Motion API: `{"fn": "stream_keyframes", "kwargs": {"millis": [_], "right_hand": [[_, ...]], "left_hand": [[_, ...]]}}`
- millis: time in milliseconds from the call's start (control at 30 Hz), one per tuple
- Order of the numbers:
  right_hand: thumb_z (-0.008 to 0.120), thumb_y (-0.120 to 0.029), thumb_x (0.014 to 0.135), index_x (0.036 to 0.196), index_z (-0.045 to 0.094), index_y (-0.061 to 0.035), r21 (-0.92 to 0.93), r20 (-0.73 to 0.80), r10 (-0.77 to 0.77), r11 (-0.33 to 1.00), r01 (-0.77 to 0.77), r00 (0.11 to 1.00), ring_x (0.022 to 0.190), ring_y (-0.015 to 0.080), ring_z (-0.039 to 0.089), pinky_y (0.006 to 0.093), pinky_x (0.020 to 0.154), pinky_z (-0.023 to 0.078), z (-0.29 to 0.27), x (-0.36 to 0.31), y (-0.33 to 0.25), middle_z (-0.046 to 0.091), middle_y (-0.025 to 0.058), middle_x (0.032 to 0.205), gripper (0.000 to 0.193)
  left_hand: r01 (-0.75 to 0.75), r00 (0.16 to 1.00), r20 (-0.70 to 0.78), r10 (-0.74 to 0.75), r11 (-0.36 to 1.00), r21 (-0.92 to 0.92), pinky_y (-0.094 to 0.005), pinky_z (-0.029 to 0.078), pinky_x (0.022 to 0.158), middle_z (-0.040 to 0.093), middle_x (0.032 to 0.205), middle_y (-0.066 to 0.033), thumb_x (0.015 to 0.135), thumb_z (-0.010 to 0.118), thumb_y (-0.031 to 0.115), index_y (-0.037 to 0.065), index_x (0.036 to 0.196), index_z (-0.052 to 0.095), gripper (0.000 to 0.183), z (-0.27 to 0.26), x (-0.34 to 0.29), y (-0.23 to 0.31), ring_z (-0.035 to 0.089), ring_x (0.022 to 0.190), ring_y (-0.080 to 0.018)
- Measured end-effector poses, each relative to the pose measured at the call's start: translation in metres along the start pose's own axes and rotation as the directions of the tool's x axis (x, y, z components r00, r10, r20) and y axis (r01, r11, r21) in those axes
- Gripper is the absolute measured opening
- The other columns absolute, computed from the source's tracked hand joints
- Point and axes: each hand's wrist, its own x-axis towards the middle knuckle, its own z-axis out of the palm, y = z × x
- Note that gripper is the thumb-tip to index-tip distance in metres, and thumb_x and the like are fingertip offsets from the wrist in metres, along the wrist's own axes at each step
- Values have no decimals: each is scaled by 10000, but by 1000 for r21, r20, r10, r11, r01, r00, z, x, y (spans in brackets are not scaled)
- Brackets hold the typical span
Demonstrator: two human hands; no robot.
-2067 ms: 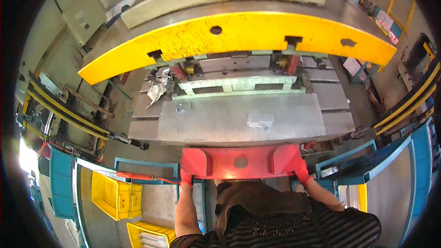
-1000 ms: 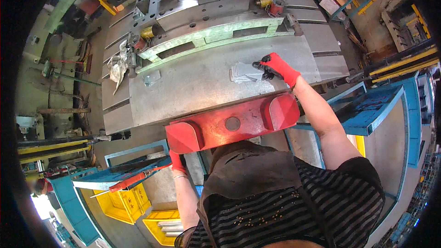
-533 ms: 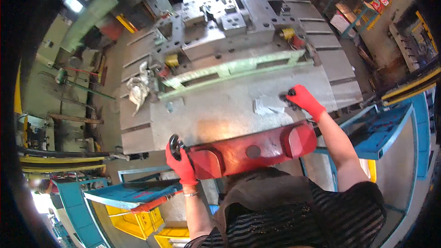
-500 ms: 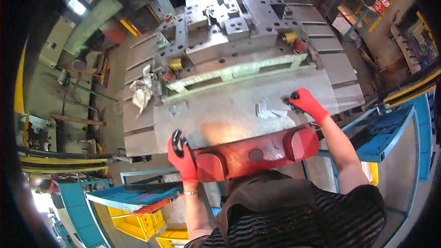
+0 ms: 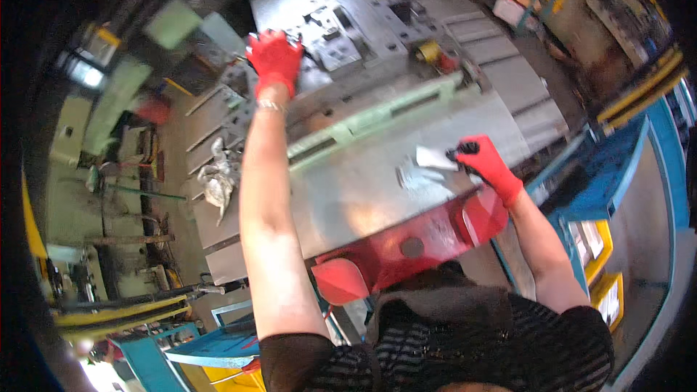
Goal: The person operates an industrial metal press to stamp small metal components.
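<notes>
My left hand (image 5: 276,62), in a red glove with dark fingertips, stretches far out over the left part of the metal die (image 5: 374,58). Its fingers are spread and hold nothing; whether they touch the metal I cannot tell. Lower right, my right hand (image 5: 485,164) wears a similar glove. Its dark fingertips are curled together at the end of a thin white sheet (image 5: 434,158), paper or cloth, whose raised part looks pinched in them. A paler part of it lies on the metal plate (image 5: 334,199). In front of me is a red panel (image 5: 385,261) with a round hole.
A crumpled whitish rag (image 5: 216,181) lies on the bed's left edge. A pale green bar (image 5: 363,122) runs along the die's front. Blue-framed stands (image 5: 602,174) rise at the right, with yellow bins (image 5: 606,301) beneath. Another blue stand (image 5: 218,348) is at lower left.
My left hand has moved from the red panel's left end, forward over the die. My right hand stays near its place; the white sheet's edge now rises to its fingertips. The view has tilted.
</notes>
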Motion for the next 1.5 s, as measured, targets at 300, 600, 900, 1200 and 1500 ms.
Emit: {"fn": "stream_keyframes", "kwargs": {"millis": [300, 600, 900, 1200, 1500], "right_hand": [[663, -65, 762, 943, 655, -51, 70, -99, 3, 998, 4, 995, 639, 99, 565, 244, 581, 472, -13, -24, 18, 612, 28, 776, 182], [648, -62, 766, 836, 664, -28, 117, 93, -132, 986, 121, 987, 634, 66, 566, 227, 518, 445, -15, -10, 8, 627, 17, 725, 80], [618, -3, 761, 1008, 604, -15, 116, -65, -360, 924, 365, 931, 660, 87, 561, 222, 493, 431, 12, 64, -39, 615, 56, 859, 248], [712, -233, 736, 1089, 584, -6, -446, 22, -568, 731, 516, 823, 964, 291, 571, 337, 860, 449, 84, 210, -210, 547, 198, 1068, 439], [722, -273, 658, 856, 655, 42, -578, 55, -524, 677, 455, 850, 857, 307, 616, 369, 768, 484, 126, 307, -225, 642, 198, 925, 378]], "left_hand": [[66, 975, -207, -85, 993, -99, -429, 436, 840, 634, 969, -110, 770, 606, 339, 94, 890, 678, 283, -3, -14, -10, 572, 956, -309], [166, 976, -96, -195, 954, -248, -494, 352, 936, 572, 1000, -195, 716, 663, 190, 13, 955, 579, 310, -28, -301, -10, 503, 984, -396], [417, 908, 93, -409, 858, -300, -498, 342, 940, 565, 1044, -153, 694, 723, 244, 47, 943, 590, 344, -6, -374, 19, 464, 1082, -374], [448, 882, 109, -459, 744, -495, -468, 326, 988, 568, 1131, -143, 749, 643, 112, 49, 1006, 598, 269, -71, -406, -8, 454, 1137, -367], [670, 722, 155, -674, 627, -397, -470, 338, 967, 543, 1147, -184, 744, 611, 68, 5, 1076, 562, 342, -96, -481, -44, 454, 1104, -376]]}}
